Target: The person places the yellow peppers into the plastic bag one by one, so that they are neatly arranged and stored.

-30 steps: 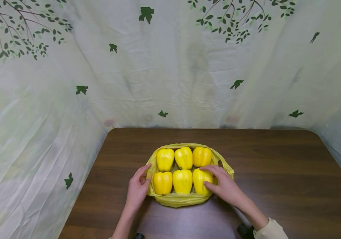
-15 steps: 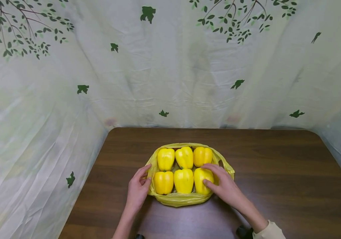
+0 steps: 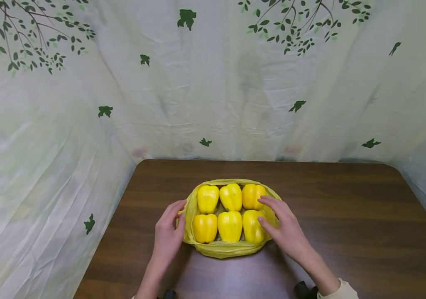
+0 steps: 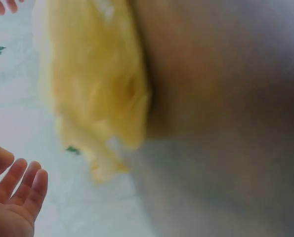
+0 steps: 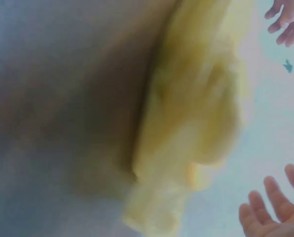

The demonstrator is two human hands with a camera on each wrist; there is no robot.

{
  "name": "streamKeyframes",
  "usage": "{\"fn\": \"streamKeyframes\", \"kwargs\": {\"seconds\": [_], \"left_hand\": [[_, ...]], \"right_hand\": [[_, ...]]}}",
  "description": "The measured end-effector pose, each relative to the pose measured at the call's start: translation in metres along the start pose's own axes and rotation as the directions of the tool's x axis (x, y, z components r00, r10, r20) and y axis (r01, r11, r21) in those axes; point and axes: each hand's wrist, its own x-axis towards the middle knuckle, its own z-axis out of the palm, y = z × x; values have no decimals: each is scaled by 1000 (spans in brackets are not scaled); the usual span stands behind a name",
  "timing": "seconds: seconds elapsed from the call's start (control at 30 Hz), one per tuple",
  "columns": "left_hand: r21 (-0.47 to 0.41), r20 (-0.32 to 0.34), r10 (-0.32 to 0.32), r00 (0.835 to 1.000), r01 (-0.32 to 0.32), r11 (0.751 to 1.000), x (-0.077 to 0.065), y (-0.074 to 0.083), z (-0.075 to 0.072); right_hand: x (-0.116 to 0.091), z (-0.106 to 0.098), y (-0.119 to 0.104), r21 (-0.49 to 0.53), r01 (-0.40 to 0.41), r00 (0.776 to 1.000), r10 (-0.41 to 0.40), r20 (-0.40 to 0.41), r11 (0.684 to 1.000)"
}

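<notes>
Several yellow bell peppers [image 3: 229, 226] lie in two rows inside a yellow plastic bag [image 3: 222, 251], whose mouth is spread wide around them. My left hand [image 3: 167, 234] is at the bag's left side, fingers loosely bent and holding nothing. In the left wrist view its relaxed fingers stand apart from the bag [image 4: 100, 74]. My right hand [image 3: 290, 232] hovers by the bag's right side, thumb and fingers spread, partly covering the right-hand peppers and the bag's edge. The right wrist view shows those fingers [image 5: 275, 195] apart from the bag [image 5: 191, 113], which is blurred there.
The bag rests on a dark brown wooden table [image 3: 347, 216] with rounded far corners. Behind the table hangs a pale cloth [image 3: 224, 104] with printed leaves and branches. Dark wrist devices [image 3: 304, 289] show at the lower edge.
My right hand has come off the front right pepper and moved slightly up and right. The bag's right edge has shifted inward. My left hand has eased slightly left, its fingers more spread.
</notes>
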Motion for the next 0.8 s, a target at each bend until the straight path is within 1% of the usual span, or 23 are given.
{"fn": "streamKeyframes", "kwargs": {"seconds": [0.07, 0.13, 0.2, 0.27, 0.3, 0.33, 0.43, 0.5, 0.53, 0.57, 0.63, 0.7, 0.8], "left_hand": [[66, 14, 90, 996, -91, 994, 8, 6, -6], [130, 40, 162, 986, -166, 977, 16, 13, -12], [205, 76, 207, 975, -218, 954, 23, 20, -18], [299, 123, 212, 970, -240, 924, 29, 28, -23], [354, 148, 200, 969, -240, 904, 32, 31, -26], [410, 176, 173, 969, -232, 882, 34, 34, -29], [558, 247, 71, 967, -201, 805, 38, 40, -35], [622, 281, -7, 960, -176, 763, 38, 41, -38], [639, 294, -40, 955, -165, 751, 37, 42, -40], [651, 302, -64, 951, -156, 743, 37, 42, -40], [662, 317, -109, 942, -138, 736, 36, 42, -41], [665, 333, -146, 931, -122, 737, 34, 41, -41], [664, 343, -172, 924, -109, 740, 33, 41, -41]], "right_hand": [[1, -11, -7, -47, 7, 1000, -8, -16, 999], [2, -23, -14, -106, 15, 999, -19, -34, 994], [1, -36, -19, -160, 21, 998, -29, -48, 987], [0, -49, -22, -223, 10, 998, -24, -59, 975], [-2, -55, -23, -258, -1, 998, -16, -62, 966], [-4, -62, -24, -294, -15, 998, -3, -61, 956], [-10, -80, -24, -409, -83, 997, 74, -36, 909], [-15, -88, -22, -466, -119, 991, 130, -9, 877], [-17, -91, -20, -487, -136, 987, 159, 5, 863], [-19, -94, -19, -502, -151, 982, 186, 19, 852], [-21, -96, -16, -513, -174, 974, 225, 39, 840], [-22, -96, -13, -518, -193, 964, 259, 58, 833], [-23, -95, -11, -521, -207, 956, 286, 73, 828]]}}
